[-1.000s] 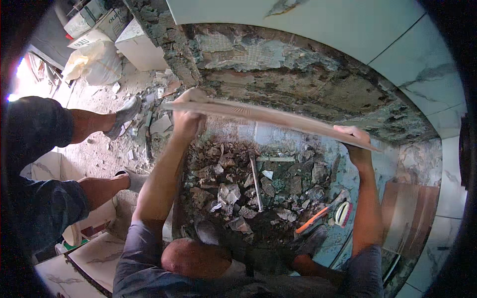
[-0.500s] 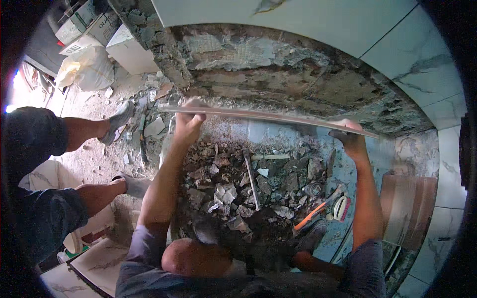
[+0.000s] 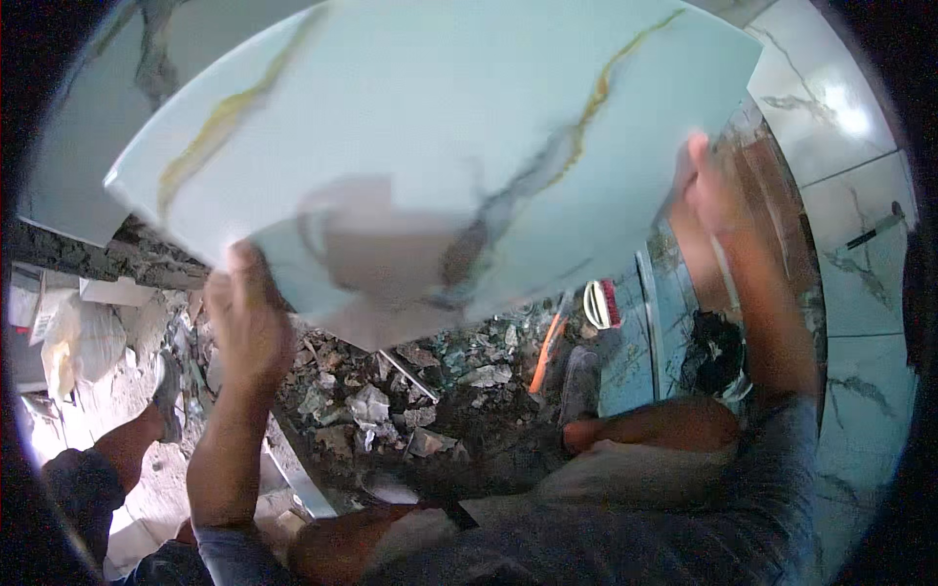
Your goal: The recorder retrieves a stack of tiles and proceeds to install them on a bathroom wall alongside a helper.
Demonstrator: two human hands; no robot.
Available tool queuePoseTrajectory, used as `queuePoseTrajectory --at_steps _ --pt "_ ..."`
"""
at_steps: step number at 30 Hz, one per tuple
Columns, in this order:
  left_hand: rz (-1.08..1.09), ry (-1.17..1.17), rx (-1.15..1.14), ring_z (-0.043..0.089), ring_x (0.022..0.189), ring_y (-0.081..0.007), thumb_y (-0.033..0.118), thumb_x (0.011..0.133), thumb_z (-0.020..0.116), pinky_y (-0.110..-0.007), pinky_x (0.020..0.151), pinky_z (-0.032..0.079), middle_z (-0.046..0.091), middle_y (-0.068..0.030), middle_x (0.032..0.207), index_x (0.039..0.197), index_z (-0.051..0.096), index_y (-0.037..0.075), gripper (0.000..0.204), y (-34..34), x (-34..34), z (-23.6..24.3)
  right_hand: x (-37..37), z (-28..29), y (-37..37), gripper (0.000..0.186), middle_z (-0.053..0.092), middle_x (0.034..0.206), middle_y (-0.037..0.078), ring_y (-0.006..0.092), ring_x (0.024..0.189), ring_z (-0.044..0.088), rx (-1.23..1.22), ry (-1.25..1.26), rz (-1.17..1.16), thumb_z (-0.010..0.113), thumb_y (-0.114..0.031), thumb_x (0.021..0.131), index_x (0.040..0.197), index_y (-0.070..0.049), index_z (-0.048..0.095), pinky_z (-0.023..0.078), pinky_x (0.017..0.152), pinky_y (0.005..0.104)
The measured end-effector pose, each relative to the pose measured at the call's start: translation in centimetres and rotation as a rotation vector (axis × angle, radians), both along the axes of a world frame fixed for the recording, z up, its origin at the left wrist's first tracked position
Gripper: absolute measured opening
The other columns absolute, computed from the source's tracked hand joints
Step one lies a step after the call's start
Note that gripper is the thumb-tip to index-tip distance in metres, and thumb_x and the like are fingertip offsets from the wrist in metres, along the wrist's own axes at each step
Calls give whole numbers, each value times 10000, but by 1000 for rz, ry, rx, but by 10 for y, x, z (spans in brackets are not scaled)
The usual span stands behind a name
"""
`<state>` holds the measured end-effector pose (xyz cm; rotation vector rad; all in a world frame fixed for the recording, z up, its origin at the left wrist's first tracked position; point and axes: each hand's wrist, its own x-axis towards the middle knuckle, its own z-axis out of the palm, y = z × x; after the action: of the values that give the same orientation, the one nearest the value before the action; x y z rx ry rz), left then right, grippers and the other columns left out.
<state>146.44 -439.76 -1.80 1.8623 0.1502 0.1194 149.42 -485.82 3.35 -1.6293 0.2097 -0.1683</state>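
Observation:
A large white glossy tile [image 3: 430, 107] with yellow and grey veins fills the upper middle, its face tilted toward me. My left hand [image 3: 249, 322] grips its lower left edge, thumb on the face. My right hand [image 3: 711, 186] grips the right edge, fingertips partly hidden and blurred. Beneath the tile lies broken rubble [image 3: 371, 410]. Near my right forearm are an orange-handled tool [image 3: 544, 356] and a white brush with red bristles [image 3: 601, 305].
Veined wall tiles [image 3: 855, 264] line the right, beside brown boards [image 3: 752, 166] and a dark bundle [image 3: 713, 361]. At left are a pale sack [image 3: 83, 342] and another person's leg [image 3: 117, 459] on the debris-strewn floor. A metal bar [image 3: 645, 322] lies right of the brush.
The tile, earlier held nearly edge-on, has tilted up to show its white face and now covers much of the view. Both my hands moved with it, and the camera view has shifted.

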Motion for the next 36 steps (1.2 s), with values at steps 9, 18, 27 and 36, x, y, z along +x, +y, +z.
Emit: queuePoseTrajectory --at_steps 9,18,27,36 --pt "-120 616 -296 635 834 -248 412 941 593 -442 693 570 621 -139 983 1165 544 -60 525 -158 44 -92 -63 -166 -87 629 613 1165 186 242 1059 575 -124 293 -227 704 -370 854 1255 77 516 466 907 362" --pt "-106 812 -247 625 876 -256 344 949 582 -455 697 541 604 -99 977 1192 519 23 407 -245 98 -255 -19 -287 -201 921 469 1352 289 352 1227 503 -246 586 -244 705 -493 814 1394 120 336 443 979 407" --pt "111 695 -295 561 658 -187 303 959 574 -448 544 477 547 -44 752 987 557 45 260 -239 96 -285 13 -317 -191 763 577 1230 264 356 1115 574 -394 619 -170 670 -506 843 1272 102 498 463 925 411" --pt "210 411 -224 377 452 -56 282 982 548 -262 386 330 471 24 602 939 564 12 274 -192 49 -154 19 -225 -137 594 633 1119 173 265 1015 596 -229 356 -22 726 -374 831 1200 60 560 456 906 376"
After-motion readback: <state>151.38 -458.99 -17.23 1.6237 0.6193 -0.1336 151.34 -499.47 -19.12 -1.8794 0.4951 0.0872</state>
